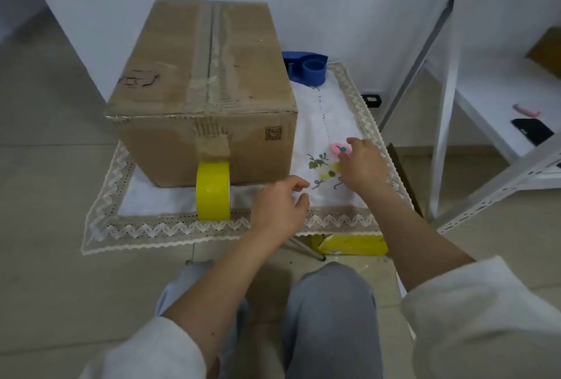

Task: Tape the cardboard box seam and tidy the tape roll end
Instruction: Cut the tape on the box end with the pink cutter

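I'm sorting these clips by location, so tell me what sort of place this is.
Probably a small indoor packing or storage corner. A cardboard box and a yellow tape roll sit on a low table with a lace cloth, beside white metal shelving, on a tiled floor.

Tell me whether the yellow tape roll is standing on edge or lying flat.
Standing on edge. The tape roll shows its curved yellow band to the camera, upright on the tablecloth against the front of the box, with neither hand on it.

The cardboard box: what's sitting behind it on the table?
Behind the cardboard box, at its right rear corner, a blue tape dispenser sits on the lace tablecloth. Its left part is hidden by the box, as is anything directly behind the box.
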